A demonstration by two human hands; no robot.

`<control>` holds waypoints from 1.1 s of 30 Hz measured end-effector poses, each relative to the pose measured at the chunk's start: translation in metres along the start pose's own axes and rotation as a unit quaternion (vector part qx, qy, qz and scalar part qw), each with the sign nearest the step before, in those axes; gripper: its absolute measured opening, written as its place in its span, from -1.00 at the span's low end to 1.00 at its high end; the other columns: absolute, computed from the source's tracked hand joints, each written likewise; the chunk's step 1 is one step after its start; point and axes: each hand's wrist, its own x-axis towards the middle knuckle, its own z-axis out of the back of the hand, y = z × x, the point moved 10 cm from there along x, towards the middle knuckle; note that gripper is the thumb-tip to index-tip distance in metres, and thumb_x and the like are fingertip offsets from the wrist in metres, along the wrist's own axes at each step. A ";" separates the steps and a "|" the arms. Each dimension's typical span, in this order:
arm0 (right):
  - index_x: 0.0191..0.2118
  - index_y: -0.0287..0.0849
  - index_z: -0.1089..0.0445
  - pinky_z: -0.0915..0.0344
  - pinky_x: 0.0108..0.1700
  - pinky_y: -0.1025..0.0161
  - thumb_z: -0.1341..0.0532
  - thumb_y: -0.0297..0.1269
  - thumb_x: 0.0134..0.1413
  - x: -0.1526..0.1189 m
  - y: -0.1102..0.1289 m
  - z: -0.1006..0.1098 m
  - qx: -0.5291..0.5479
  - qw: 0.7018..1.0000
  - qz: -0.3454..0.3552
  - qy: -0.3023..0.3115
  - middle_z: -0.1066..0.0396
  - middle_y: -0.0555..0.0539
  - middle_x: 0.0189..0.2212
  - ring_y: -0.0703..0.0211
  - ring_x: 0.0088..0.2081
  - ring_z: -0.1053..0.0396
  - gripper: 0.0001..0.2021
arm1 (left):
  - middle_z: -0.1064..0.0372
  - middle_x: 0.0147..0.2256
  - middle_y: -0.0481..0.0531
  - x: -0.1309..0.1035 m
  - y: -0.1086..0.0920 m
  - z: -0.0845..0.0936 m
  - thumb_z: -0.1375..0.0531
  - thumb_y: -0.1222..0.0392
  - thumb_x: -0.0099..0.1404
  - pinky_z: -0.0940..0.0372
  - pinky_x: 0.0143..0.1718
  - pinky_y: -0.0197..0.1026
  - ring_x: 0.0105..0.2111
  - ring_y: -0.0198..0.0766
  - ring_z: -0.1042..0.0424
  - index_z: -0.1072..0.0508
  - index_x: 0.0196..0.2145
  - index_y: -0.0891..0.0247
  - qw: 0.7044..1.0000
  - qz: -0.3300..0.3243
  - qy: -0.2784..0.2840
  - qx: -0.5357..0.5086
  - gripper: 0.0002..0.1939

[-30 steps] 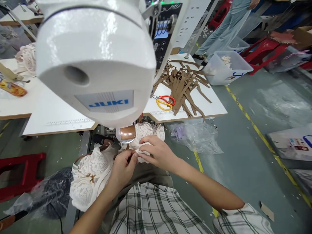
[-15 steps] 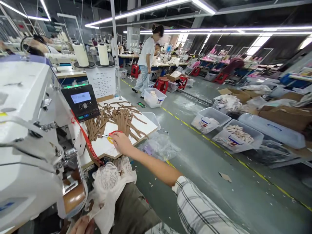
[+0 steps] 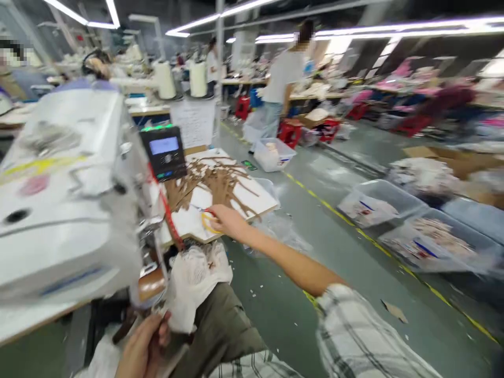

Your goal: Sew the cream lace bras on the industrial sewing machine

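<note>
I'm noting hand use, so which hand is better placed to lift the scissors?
Right, probably: the right hand is at the scissors on the table, while the left hand is down by the white garment, well away from them.

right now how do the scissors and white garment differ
The scissors look small and stiff; the white garment is larger and limp. The scissors, with red and yellow handles, are over the tabletop at the right hand; the white garment drapes below its edge, by the left hand. Both look blurred.

Overhead strip lights (image 3: 378, 30) glare white. Motion blur smears the sewing machine (image 3: 71, 231) and softens the scissors (image 3: 207, 221) near the bench's front edge (image 3: 192, 229).
</note>
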 end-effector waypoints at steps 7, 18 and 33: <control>0.02 -0.08 -0.30 -0.42 -0.25 0.14 -0.24 -0.26 0.08 -0.140 0.062 -0.046 0.179 0.978 0.088 0.058 -0.41 -0.15 -0.12 0.06 -0.25 -0.44 -0.64 | -0.39 -0.48 0.01 -0.013 -0.011 -0.005 -0.44 -0.02 0.01 -0.19 -0.49 -0.35 -0.53 -0.41 -0.26 -0.54 -0.36 0.40 0.999 -0.034 0.007 -0.033 -0.59; 0.03 -0.11 -0.30 -0.45 -0.13 0.11 -0.24 -0.26 0.17 -0.146 0.114 -0.081 0.205 0.965 0.136 0.087 -0.43 -0.17 -0.05 0.02 -0.10 -0.46 -0.69 | -0.40 -0.45 0.00 -0.018 -0.009 -0.002 -0.25 0.01 0.25 -0.11 -0.46 -0.33 -0.49 -0.38 -0.23 -0.50 -0.41 0.32 0.993 -0.086 0.036 0.070 -0.72; -0.03 -0.08 -0.27 -0.36 -0.34 0.21 -0.20 -0.31 0.04 -0.150 0.113 -0.088 0.251 0.954 0.055 0.156 -0.38 -0.13 -0.16 0.15 -0.36 -0.35 -0.67 | -0.27 -0.52 -0.06 -0.018 -0.006 0.016 -0.30 -0.04 0.21 0.11 -0.54 -0.32 -0.59 -0.46 -0.03 -0.42 -0.47 0.33 0.997 -0.067 0.044 -0.006 -0.65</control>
